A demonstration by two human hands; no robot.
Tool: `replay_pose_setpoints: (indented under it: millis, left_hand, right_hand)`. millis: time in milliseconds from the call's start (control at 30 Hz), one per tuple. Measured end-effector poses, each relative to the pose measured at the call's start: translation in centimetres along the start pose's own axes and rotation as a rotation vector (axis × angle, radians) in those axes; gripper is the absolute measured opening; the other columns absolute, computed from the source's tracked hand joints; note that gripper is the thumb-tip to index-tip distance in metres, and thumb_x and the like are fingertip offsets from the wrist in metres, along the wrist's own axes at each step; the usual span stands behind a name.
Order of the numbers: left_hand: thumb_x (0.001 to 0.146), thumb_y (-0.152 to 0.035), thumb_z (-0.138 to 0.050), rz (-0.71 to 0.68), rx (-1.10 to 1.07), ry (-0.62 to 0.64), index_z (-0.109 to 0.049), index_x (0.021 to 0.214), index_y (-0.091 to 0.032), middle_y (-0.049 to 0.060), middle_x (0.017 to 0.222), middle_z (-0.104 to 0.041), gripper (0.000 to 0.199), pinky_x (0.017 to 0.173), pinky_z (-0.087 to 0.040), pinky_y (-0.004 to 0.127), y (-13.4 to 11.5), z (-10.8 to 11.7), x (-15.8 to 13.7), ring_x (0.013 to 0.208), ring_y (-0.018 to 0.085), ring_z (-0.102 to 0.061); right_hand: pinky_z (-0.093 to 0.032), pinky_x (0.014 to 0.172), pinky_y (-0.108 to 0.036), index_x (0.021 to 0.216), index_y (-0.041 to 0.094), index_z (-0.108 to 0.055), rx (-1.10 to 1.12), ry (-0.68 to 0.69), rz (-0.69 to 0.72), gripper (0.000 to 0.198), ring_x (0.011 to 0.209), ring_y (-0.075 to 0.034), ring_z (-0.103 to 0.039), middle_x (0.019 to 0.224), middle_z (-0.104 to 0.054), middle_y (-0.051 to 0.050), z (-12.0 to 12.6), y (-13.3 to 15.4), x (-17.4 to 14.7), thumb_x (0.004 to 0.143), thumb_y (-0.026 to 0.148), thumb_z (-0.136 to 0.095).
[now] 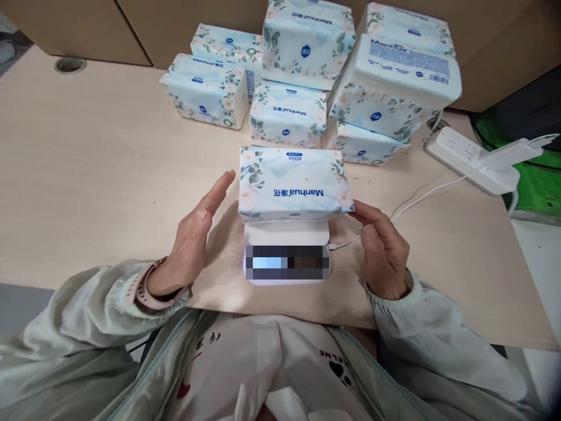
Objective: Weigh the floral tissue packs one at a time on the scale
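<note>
A pack of tissues (pixel 293 181) with a floral print lies on a small white scale (pixel 287 234), whose display is blurred out. My left hand (pixel 195 234) is beside the pack's left side, fingers stretched out and apart from it. At the pack's lower right corner is my right hand (pixel 383 245), its fingertips at or just touching the edge. That hand's fingers are extended, with the thumb held away from the pack, and it grips nothing. A white cable (pixel 346 241) runs from the scale's right side behind my right hand.
Several more tissue packs (pixel 302 44) stand stacked at the back of the wooden table (pixel 87 175), against a brown panel (pixel 197 26). A white power strip (pixel 468 158) with a plugged-in adapter lies at the right. A cable hole (pixel 70 65) is at the back left.
</note>
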State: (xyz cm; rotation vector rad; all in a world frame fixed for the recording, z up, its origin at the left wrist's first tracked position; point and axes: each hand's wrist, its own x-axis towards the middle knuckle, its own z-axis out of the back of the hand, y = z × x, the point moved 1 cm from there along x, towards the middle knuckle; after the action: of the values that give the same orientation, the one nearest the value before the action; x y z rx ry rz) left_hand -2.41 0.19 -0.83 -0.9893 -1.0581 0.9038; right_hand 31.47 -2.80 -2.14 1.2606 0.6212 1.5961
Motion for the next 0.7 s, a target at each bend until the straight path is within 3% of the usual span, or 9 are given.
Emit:
replay_pose_setpoints:
  millis: [267, 367, 433, 500, 600, 700]
  left_hand:
    - [0.119, -0.059, -0.038, 0.023, 0.000, 0.026, -0.050, 0.170, -0.050, -0.018, 0.179, -0.044, 0.053, 0.152, -0.018, 0.058, -0.2, 0.0, 0.0, 0.177, 0.030, -0.026]
    - [0.117, -0.060, -0.042, 0.020, 0.008, 0.081, -0.043, 0.174, -0.051, -0.018, 0.183, -0.036, 0.057, 0.152, -0.018, 0.058, -0.2, 0.1, 0.3, 0.178, 0.030, -0.021]
    - [0.113, -0.060, -0.056, -0.019, 0.010, 0.190, -0.033, 0.178, -0.051, -0.016, 0.187, -0.024, 0.070, 0.151, -0.016, 0.060, -0.3, -0.1, 0.6, 0.179, 0.033, -0.017]
    - [0.100, -0.057, -0.080, -0.039, 0.025, 0.275, -0.030, 0.179, -0.048, -0.009, 0.190, -0.018, 0.094, 0.150, -0.015, 0.063, -0.3, -0.4, 1.1, 0.179, 0.038, -0.013]
    - [0.082, -0.052, -0.100, 0.003, 0.048, 0.234, -0.046, 0.174, -0.040, 0.002, 0.188, -0.030, 0.108, 0.149, -0.019, 0.066, -0.6, -0.6, 2.4, 0.178, 0.044, -0.015]
    - [0.089, -0.057, -0.093, -0.106, 0.077, 0.133, -0.060, 0.162, -0.036, 0.004, 0.178, -0.050, 0.083, 0.144, -0.037, 0.065, -1.2, 1.1, 5.2, 0.172, 0.044, -0.035]
  right_hand:
    - [-0.060, 0.124, -0.054, 0.150, 0.038, -0.073, -0.007, -0.004, 0.004, 0.041, 0.139, -0.028, -0.075, 0.148, -0.079, -0.004, 0.1, -0.1, -0.1, 0.111, 0.038, -0.058]
    - [-0.058, 0.128, -0.056, 0.151, 0.038, -0.072, 0.016, -0.004, -0.023, 0.042, 0.143, -0.029, -0.073, 0.152, -0.077, -0.003, 0.0, -0.4, 0.0, 0.113, 0.041, -0.056]
    - [-0.053, 0.134, -0.054, 0.157, 0.041, -0.067, 0.066, 0.047, -0.053, 0.045, 0.152, -0.027, -0.067, 0.160, -0.072, 0.001, -0.1, -0.6, 0.1, 0.114, 0.044, -0.053]
    - [-0.045, 0.140, -0.052, 0.165, 0.044, -0.057, 0.116, 0.160, -0.097, 0.050, 0.163, -0.025, -0.056, 0.171, -0.061, 0.005, -0.3, -0.5, 0.3, 0.115, 0.047, -0.050]
    - [-0.041, 0.142, -0.051, 0.173, 0.046, -0.043, 0.137, 0.333, -0.130, 0.058, 0.170, -0.025, -0.047, 0.181, -0.048, 0.007, -0.6, 0.9, 1.3, 0.116, 0.052, -0.048]
    - [-0.049, 0.137, -0.052, 0.174, 0.046, -0.041, 0.125, 0.385, -0.049, 0.060, 0.168, -0.027, -0.048, 0.181, -0.048, 0.006, -1.4, 3.7, 4.2, 0.116, 0.055, -0.049]
